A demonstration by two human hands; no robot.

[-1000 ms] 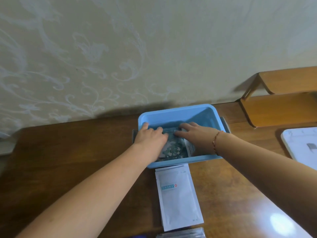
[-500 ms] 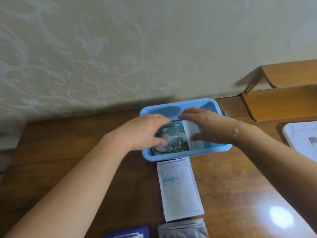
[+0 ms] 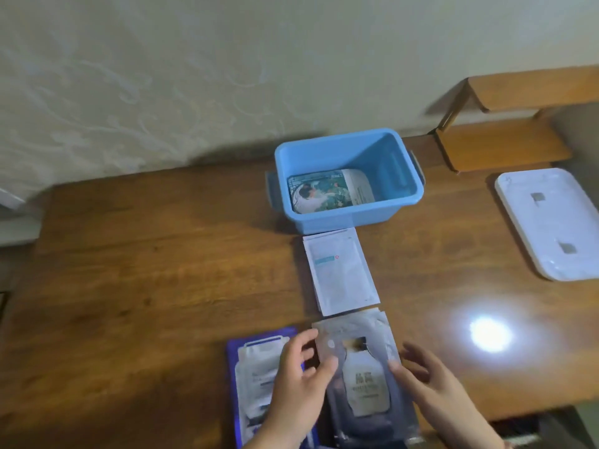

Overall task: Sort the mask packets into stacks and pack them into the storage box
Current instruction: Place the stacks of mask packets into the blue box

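While the rectangular light-blue plastic storage box (image 3: 348,179) stands at the far edge of the brown wooden table (image 3: 146,270), one mask packet printed with a green-and-white picture (image 3: 327,192) lies flat on its floor, toward the box's left wall. Just in front of the box, touching its near wall, lies a stack of white rectangular mask packets with a small blue label (image 3: 340,273). Nearer than these, at their near edge, lies a silver-grey foil mask packet bearing a bottle-shaped print (image 3: 359,374); to its left lies a dark-blue mask packet with a white print (image 3: 256,380). The left hand (image 3: 301,387) rests over the gap between the blue and silver packets, fingers loosely spread, its thumb at the silver packet's left edge. The right hand (image 3: 431,387), fingers likewise spread and relaxed, touches that packet's right edge. Neither hand visibly pinches it. Well right of the box lies a white rounded plastic lid (image 3: 551,222).
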